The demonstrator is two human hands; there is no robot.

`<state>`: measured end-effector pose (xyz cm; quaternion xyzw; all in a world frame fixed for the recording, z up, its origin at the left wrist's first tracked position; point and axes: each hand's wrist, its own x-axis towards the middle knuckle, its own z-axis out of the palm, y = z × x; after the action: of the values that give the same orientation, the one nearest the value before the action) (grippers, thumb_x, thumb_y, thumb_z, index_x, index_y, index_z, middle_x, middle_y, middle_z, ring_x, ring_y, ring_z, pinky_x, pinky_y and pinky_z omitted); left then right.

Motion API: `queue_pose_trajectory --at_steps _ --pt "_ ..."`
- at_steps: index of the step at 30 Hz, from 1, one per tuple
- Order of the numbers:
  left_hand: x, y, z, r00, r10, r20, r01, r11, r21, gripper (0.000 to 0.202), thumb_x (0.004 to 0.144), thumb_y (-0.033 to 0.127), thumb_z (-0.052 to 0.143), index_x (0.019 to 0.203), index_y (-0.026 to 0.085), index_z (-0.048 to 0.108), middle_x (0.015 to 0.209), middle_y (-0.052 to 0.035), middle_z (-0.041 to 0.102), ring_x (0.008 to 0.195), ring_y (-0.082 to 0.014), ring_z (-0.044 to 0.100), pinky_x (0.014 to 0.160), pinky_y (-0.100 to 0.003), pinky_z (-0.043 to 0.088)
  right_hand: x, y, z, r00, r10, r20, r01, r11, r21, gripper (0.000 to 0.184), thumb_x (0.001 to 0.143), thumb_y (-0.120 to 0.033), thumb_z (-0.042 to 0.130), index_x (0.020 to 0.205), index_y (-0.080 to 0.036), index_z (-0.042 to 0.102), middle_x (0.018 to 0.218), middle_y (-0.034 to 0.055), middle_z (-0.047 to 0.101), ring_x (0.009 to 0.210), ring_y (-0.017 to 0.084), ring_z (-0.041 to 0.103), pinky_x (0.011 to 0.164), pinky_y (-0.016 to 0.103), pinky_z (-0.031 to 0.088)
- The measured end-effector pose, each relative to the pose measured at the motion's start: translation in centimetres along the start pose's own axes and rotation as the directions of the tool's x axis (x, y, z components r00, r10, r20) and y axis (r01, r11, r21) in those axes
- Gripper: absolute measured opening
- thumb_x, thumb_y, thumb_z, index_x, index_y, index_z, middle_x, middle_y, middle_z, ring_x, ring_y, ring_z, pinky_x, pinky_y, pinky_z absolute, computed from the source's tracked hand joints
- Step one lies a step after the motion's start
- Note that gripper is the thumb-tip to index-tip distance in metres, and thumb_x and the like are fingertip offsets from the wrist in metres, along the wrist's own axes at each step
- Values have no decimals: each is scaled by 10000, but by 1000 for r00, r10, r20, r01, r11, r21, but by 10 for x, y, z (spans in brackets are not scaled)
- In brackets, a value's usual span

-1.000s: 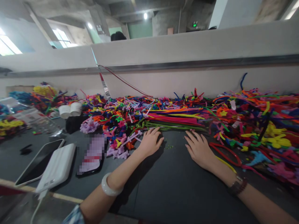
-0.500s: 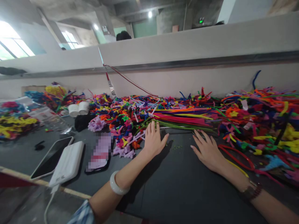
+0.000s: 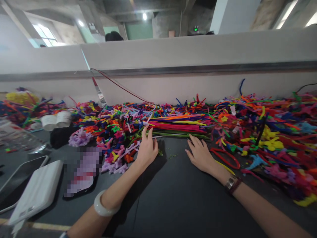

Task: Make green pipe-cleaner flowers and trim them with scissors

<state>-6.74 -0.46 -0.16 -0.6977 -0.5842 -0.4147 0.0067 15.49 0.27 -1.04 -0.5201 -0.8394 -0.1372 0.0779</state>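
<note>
we've got a bundle of fuzzy stems [image 3: 177, 127] lying on the desk [image 3: 173, 201], green ones along its near edge. our left hand [image 3: 147, 149] is by the bundle's left end, open, fingers loosely bent; our right hand [image 3: 201, 156] is spread open near its right end. can't tell if either one's touching it. tiny green bits [image 3: 171, 156] sit just in front of the bundle, white power bank [image 3: 38, 190] well off to its left.

Leftmost phone [image 3: 19, 180] partly outside view
</note>
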Motion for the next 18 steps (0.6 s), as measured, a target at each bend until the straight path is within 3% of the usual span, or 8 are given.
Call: queue_pose_trajectory --at_steps 6,9,14,18 --pt "5 -1 -6 981 -11 -192 -36 969 -244 445 764 35 282 1182 182 320 1282 -140 206 1045 -183 467 814 -311 464 1 3 -1 998 -67 -14 67 998 0 417 838 -307 287 1152 -125 490 1314 95 368 1108 291 330 844 430 306" --pt "6 -5 -7 988 -23 -153 -21 960 -280 524 716 -2 282 1198 202 306 1284 -136 181 985 -169 505 705 -273 502 4 4 -4 998 -57 -20 58 998 35 393 829 -300 318 1154 -151 483 1281 86 413 1057 282 361 811 411 311" --pt "4 -9 -6 995 -95 16 95 995 -21 593 654 -35 317 1204 187 328 1347 -164 109 880 -183 569 692 -317 491 30 -4 -10 998 -26 -50 32 992 122 341 809 -163 358 1119 -110 492 985 122 595 873 234 450 716 355 321" --pt "3 -13 -5 987 -161 10 157 974 161 579 651 -14 351 1213 116 311 1357 -209 107 999 -278 525 716 -365 483 57 -8 -9 996 -68 -61 76 986 146 210 792 -147 424 844 -143 628 841 93 621 840 225 466 684 333 318"
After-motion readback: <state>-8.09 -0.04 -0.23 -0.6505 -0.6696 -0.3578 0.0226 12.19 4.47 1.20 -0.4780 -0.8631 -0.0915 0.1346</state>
